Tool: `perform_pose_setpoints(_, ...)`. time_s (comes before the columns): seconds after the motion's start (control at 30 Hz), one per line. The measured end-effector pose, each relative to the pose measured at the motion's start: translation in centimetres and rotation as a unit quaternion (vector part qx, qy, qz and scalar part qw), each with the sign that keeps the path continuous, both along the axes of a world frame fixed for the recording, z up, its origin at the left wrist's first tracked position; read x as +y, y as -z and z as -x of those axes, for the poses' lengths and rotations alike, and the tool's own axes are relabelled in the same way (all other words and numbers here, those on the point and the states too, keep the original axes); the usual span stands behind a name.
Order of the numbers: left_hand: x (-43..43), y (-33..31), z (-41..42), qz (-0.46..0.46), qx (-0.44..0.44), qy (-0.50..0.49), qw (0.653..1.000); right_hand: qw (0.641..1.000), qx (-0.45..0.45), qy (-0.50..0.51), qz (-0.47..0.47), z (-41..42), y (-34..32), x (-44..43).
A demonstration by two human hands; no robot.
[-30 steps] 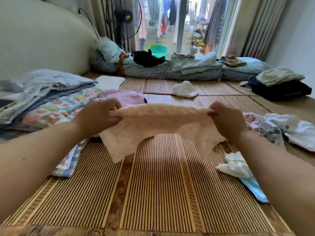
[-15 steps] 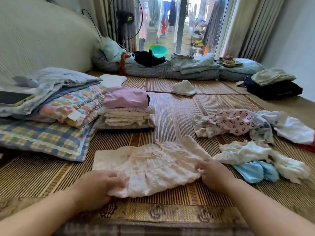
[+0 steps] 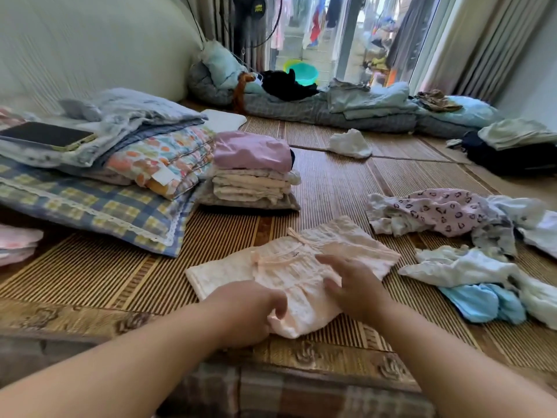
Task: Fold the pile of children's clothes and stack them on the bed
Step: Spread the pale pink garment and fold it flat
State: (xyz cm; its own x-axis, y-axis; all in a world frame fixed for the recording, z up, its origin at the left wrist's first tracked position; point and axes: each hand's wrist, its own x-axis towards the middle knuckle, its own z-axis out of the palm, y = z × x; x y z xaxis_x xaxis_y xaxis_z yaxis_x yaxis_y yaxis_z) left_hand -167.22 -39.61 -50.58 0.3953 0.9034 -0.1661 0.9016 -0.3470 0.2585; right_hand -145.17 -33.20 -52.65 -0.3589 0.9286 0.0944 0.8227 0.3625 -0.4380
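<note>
A: Status on the peach top?
B: Down. 1 s back it hangs in the air, stretched between both hands. Now it lies flat on the bed's woven mat, at the near edge, right in front of the person.
A: Hands?
B: Left hand: grip clamped on the near-left hem, fingers curled into the fabric. Right hand: grip apart, fingers spread flat on the middle of the top. 0.5 s back both sit at the near hem, so the right is now further up the cloth.
A: Smoothing or folding?
B: Looks like the start of fold 1: right pins, left lifts the hem. That's my read, not confirmed.
A: Where does it go after?
B: Folded stack, just behind the top and touching the plaid pillow. A purple piece is on top of it.
A: Backlog?
B: Loose pile to the right, well apart from the stack. White and blue pieces lie nearer, just beside the top.
A: Progress?
B: Mid-task, I'd guess. Several pieces are still unfolded.
</note>
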Motion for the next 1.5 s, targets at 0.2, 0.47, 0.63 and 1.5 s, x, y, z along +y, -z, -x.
perform_pose_setpoints(0.2, -0.9, -1.1, -1.3, 0.027, -0.256, -0.024, 0.966, 0.989, 0.087, -0.112, 0.038, 4.2, 2.4, -7.3)
perform_pose_setpoints(0.47, -2.9, 1.2, 1.5, 0.053, 0.033, 0.058, 0.996, 0.979, 0.169, -0.022, 0.114, -0.7, 0.8, -9.6)
perform_pose_setpoints(0.63, -3.4, 1.9, 3.4, -0.019, 0.002, 0.052, 0.998, 0.979, 0.137, -0.025, 0.15, -3.8, 1.0, -11.8)
perform_pose_setpoints(1.5, 2.9, 2.7, -2.4, 0.014, 0.042, 0.121, 0.992, 0.995, -0.085, -0.035, 0.044, -6.6, 0.6, -9.1)
